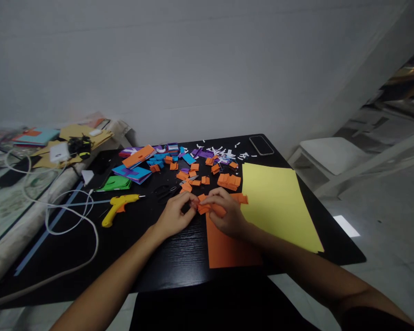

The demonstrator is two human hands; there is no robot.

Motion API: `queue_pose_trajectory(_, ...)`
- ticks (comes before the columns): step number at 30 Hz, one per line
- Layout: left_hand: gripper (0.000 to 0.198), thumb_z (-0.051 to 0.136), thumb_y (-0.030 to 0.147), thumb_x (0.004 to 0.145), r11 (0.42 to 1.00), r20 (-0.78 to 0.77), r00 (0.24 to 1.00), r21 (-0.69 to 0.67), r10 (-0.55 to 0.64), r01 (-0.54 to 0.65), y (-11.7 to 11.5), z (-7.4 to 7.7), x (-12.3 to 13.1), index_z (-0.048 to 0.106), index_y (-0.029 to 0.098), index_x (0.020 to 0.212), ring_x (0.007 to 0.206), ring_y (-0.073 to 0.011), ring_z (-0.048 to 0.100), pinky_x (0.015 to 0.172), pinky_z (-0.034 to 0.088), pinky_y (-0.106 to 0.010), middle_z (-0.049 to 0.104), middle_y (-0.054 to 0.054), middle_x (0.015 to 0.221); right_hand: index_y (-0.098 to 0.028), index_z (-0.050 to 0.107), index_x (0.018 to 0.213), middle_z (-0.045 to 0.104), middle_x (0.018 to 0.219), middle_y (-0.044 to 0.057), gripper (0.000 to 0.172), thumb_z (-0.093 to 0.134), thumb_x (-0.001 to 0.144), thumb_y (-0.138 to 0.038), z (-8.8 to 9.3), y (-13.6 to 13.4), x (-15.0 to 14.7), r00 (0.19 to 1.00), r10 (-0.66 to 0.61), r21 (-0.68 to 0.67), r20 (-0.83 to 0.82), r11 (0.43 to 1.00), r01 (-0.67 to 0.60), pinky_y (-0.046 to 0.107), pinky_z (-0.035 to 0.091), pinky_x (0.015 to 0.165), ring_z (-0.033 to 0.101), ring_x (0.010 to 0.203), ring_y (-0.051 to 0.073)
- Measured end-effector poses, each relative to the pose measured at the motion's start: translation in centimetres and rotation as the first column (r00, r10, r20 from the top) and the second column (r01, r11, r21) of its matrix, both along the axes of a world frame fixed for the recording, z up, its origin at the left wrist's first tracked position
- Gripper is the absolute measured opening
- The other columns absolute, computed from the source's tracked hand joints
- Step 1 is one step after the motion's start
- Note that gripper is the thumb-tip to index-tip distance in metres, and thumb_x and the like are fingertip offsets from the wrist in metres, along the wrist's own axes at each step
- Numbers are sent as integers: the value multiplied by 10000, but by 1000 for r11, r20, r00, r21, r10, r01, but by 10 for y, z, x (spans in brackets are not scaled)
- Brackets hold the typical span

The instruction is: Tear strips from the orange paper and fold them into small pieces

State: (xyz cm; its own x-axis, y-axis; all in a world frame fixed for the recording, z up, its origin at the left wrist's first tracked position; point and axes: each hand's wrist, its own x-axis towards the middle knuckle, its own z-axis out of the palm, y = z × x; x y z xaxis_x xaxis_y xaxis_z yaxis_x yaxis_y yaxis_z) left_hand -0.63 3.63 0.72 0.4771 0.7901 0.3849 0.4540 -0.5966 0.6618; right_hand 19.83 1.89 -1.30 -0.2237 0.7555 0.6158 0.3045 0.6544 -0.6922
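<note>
Over the front middle of the black table, my left hand (pixel 176 214) and my right hand (pixel 227 215) meet with fingertips pinched on a small orange paper piece (pixel 203 208). Part of that piece is hidden by the fingers. Beneath my right hand lies an orange sheet (pixel 227 250), partly covering the tabletop near its front edge. Just beyond my hands are several small folded orange pieces, including a stack of orange paper pieces (pixel 228 181). A pair of scissors (pixel 166 189) with dark handles rests beyond my left hand, its blades partly among the orange pieces.
To the right is a stack of yellow sheets (pixel 279 202); a phone (pixel 261 145) lies behind it. Leftward are a yellow glue gun (pixel 119 207), green folded paper (pixel 115 183) and a white cable (pixel 96 239). White paper scraps (pixel 221 152) lie at the back. A white stool (pixel 326 154) stands beyond the table.
</note>
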Motion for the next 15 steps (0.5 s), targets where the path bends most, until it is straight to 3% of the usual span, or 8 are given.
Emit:
queue_pose_trajectory(4,134,547,105,896,999,-7,1000,29,-14,14,0,1,1,643,183,947,790,-151,643,749,501,-268,678,-25,870,-216,682,1037,605,853,38,233,628,839,-105,0,-2,-1,995,68,32,69,997,-71,312,505,694,599,782,186)
queue_pose_trajectory(7,131,541,110,905,999,-21,1000,38,-19,20,-1,0,1,638,183,956,806,-158,643,755,503,-279,679,-35,880,-197,680,994,568,755,7,138,615,885,-144,-1,-1,-2,994,49,18,96,999,-51,270,448,612,555,668,151)
queue_pose_trajectory(15,147,557,93,875,999,-52,998,20,-37,38,0,-1,0,631,189,958,811,-166,640,756,505,-290,673,-36,884,-210,696,965,517,584,-47,118,591,909,-208,-10,-1,-2,985,54,-117,162,993,-35,255,368,534,469,510,117)
